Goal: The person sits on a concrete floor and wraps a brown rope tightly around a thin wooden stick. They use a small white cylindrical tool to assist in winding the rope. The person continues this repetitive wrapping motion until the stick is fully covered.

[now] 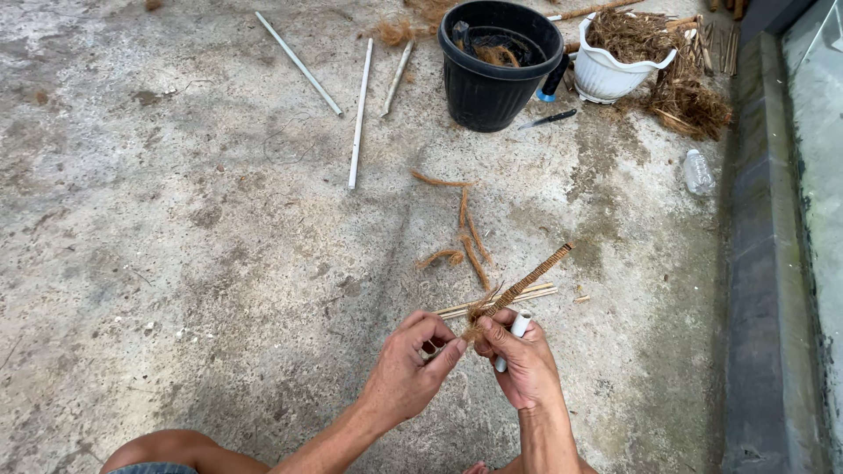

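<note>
Stick point(524, 283) wrapped in brown fibre points up toward two o'clock — I see my right hand point(524, 362) closed around its low end. My left hand point(411, 369) pinches loose fibre point(475, 318) at nine o'clock, touching.

Before us on the concrete floor point(176, 246) lie loose fibre strands point(461, 233); beyond them stands a pot point(499, 63) — a basin point(615, 72) to its right, thin rods point(358, 114) to its left — and a bottle point(698, 171) far right.
</note>
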